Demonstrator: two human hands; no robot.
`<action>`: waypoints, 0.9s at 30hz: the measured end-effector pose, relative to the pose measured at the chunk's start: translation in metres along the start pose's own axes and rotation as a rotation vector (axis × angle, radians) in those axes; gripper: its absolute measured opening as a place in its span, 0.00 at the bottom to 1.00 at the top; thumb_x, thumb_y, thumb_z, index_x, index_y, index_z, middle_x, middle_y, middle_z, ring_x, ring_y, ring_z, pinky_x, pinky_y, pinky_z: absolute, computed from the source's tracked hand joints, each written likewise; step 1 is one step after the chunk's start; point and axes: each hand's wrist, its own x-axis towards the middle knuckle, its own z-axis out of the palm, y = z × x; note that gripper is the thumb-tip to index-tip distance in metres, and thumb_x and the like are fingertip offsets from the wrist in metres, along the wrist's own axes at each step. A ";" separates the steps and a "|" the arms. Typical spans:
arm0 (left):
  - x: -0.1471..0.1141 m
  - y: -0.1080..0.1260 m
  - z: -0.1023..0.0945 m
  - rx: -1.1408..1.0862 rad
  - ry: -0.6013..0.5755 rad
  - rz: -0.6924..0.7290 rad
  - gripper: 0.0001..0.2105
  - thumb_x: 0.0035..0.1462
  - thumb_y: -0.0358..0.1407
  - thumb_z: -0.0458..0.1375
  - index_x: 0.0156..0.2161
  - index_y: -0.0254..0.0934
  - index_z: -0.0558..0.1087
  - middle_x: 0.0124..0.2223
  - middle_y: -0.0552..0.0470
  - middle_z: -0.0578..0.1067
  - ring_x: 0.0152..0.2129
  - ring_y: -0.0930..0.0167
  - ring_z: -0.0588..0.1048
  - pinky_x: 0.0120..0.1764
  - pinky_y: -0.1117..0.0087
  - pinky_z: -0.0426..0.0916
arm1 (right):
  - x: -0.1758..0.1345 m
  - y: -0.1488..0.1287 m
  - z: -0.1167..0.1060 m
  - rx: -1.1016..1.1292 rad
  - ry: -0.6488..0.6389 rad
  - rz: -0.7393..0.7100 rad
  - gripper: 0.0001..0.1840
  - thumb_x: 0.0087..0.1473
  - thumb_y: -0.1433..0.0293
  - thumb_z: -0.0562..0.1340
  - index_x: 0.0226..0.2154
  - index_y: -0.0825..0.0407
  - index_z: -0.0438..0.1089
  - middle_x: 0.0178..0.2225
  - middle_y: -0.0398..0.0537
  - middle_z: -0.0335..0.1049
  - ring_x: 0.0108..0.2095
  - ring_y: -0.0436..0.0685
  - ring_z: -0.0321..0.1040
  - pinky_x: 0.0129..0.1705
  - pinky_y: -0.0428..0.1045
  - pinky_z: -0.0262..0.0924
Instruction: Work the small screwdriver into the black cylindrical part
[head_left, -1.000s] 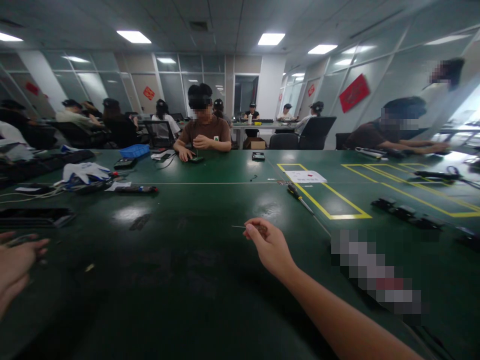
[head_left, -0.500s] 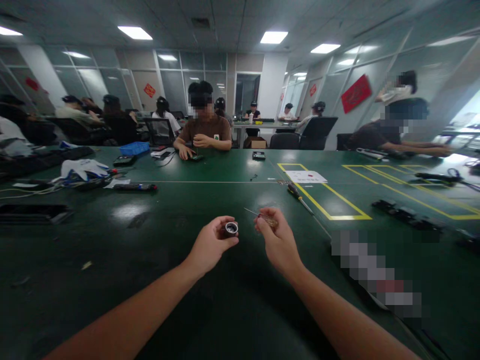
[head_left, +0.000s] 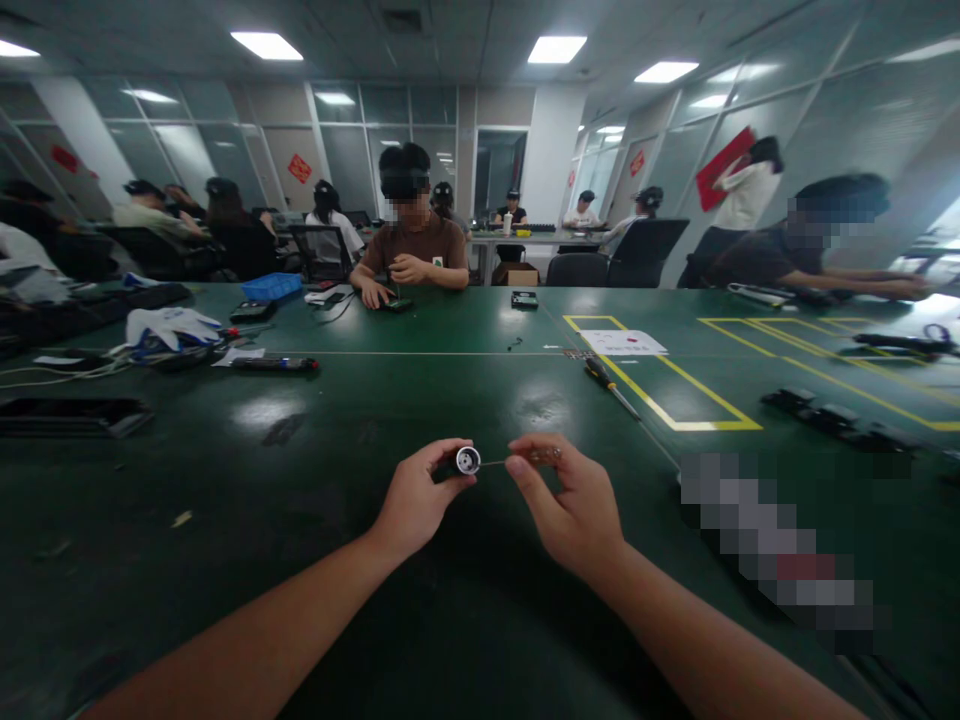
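Observation:
My left hand (head_left: 421, 497) is closed around a short cylindrical connector (head_left: 468, 460), its round face turned towards me. That face has a silvery rim and a dark inside with small light spots. In my right hand (head_left: 581, 500) a thin screwdriver (head_left: 493, 463) is pinched between thumb and fingers. Its clear handle is partly covered by the fingers. The slim shaft points left, with the tip at the right side of the connector's rim; whether it sits in a screw there is too small to tell. Both hands are above the green table (head_left: 337, 600).
A yellow-and-black screwdriver (head_left: 600, 375) and a paper sheet (head_left: 624, 343) lie ahead to the right. White gloves (head_left: 171, 328), a pen-like tool (head_left: 274, 365) and a blue basket (head_left: 271, 287) are on the left. Across the table a co-worker (head_left: 411, 250) handles a small device.
My right hand has brought the screwdriver tip down and across to the connector's side; earlier it was raised and apart. My left hand keeps its hold on the connector. The view has shifted slightly.

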 end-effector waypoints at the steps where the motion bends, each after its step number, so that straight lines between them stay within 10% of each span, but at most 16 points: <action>1: 0.000 -0.001 0.000 -0.004 0.004 0.009 0.20 0.52 0.28 0.68 0.51 0.40 0.77 0.53 0.46 0.79 0.52 0.62 0.77 0.59 0.55 0.68 | 0.000 0.000 0.001 -0.006 -0.015 -0.008 0.04 0.62 0.69 0.62 0.41 0.49 0.72 0.32 0.43 0.77 0.30 0.54 0.76 0.33 0.47 0.67; 27: 0.003 0.001 -0.007 0.159 0.005 0.150 0.15 0.54 0.31 0.68 0.47 0.41 0.79 0.50 0.48 0.79 0.49 0.63 0.77 0.57 0.57 0.68 | 0.000 0.004 0.003 -0.098 -0.235 -0.170 0.06 0.64 0.73 0.60 0.43 0.50 0.70 0.37 0.48 0.74 0.37 0.55 0.73 0.39 0.50 0.66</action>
